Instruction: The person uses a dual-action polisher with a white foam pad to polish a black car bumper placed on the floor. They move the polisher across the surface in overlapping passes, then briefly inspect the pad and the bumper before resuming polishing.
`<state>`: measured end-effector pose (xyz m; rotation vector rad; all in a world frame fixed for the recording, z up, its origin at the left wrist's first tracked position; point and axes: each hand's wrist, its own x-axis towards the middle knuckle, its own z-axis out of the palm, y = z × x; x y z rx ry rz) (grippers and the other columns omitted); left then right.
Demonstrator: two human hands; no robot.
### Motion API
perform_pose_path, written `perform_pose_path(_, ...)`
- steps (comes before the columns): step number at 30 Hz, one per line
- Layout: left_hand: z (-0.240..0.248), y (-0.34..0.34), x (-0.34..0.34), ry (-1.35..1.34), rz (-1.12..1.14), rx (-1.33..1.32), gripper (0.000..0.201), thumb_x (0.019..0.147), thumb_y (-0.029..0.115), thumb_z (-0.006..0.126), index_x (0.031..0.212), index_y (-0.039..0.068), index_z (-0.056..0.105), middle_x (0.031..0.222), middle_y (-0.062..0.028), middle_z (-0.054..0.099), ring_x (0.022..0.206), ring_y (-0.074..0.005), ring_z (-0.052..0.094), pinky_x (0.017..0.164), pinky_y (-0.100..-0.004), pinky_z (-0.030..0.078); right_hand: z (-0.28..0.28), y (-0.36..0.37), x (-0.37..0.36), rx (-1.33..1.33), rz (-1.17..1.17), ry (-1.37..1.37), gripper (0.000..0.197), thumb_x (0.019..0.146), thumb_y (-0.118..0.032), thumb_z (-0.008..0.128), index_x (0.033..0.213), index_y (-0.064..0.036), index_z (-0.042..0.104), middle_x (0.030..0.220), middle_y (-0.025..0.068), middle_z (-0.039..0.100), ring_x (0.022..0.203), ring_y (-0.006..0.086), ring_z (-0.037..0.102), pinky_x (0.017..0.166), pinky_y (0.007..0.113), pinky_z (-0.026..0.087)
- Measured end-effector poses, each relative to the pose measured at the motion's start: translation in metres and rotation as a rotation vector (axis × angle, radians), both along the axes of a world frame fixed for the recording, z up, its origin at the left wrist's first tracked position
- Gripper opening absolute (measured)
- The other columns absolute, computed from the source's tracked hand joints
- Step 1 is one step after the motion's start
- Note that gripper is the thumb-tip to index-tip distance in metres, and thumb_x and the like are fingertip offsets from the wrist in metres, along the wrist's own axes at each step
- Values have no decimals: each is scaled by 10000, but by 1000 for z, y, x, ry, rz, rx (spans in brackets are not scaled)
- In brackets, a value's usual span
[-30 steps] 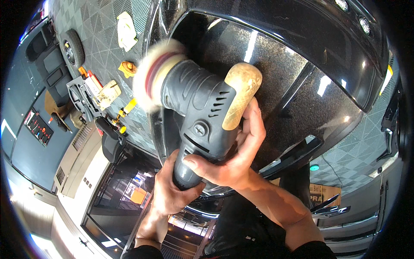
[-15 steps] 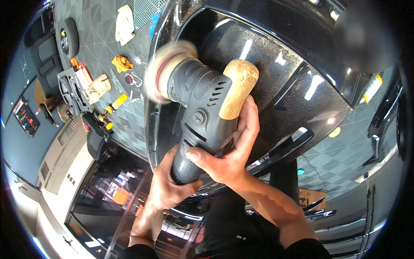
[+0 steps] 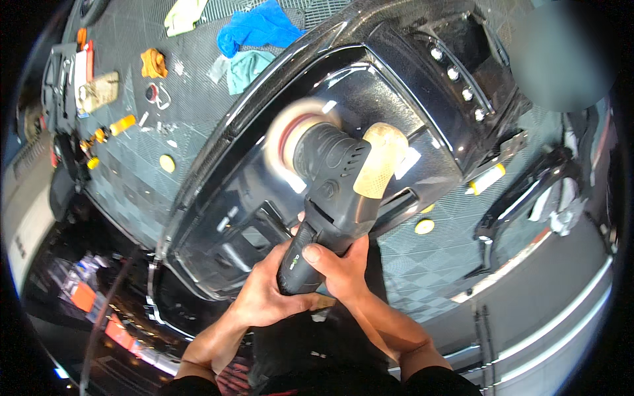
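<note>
Both my hands are wrapped around a black power polisher (image 3: 327, 188). My left hand (image 3: 267, 290) closes round the rear end of its grip. My right hand (image 3: 343, 264) holds the body from the right, thumb across the top. A worn tan cover (image 3: 380, 162) caps the tool's right side. At the front, the round polishing pad (image 3: 281, 142) is smeared by motion and lies over a glossy black car body panel (image 3: 409, 99). Whether the pad's whole face touches the panel is hidden.
Blue (image 3: 261, 30) and teal cloths (image 3: 249, 69) lie on the tiled floor beyond the panel. Left of them are an orange cloth (image 3: 153, 64), a yellow round pad (image 3: 167, 163) and a tool case (image 3: 59, 86). A yellow-and-white bottle (image 3: 489, 178) lies to the right.
The view has shifted, so more of the panel and the floor cloths show. The polisher now lies farther in along the panel, away from its left edge. Both hands keep hold of it.
</note>
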<state>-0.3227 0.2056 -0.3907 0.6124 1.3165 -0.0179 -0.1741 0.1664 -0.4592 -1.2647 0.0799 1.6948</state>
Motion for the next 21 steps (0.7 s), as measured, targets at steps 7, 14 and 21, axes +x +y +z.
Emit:
perform_pose_path(7, -38, -40, 53, -460, 227, 103, 939, 790, 200, 927, 1556, -25, 434, 1272, -156, 678, 1166, -255, 674, 1012, -414, 542, 24, 21, 76, 80, 293, -156, 923, 767, -324, 891, 1450, 123, 460, 1173, 269, 688, 1079, 434, 748, 951, 527, 633)
perform_pose_path(14, -65, -34, 93, -705, 93, 172, 805, 912, 513, 781, 1341, -112, 510, 1140, -294, 725, 1094, -447, 727, 945, -489, 566, 53, 69, 104, 148, 658, -889, 842, 765, -256, 897, 1439, -3, 460, 1139, 192, 669, 936, 319, 761, 803, 434, 663)
perform_pose_path(21, -94, -75, 66, -626, 279, 210, 838, 936, 443, 808, 1540, -44, 490, 1456, -295, 624, 1343, -374, 643, 1059, -452, 547, 43, 111, 93, 170, 1031, -1158, 1178, 815, -97, 929, 1729, -39, 188, 1352, 143, 633, 1198, 235, 630, 1052, 367, 515)
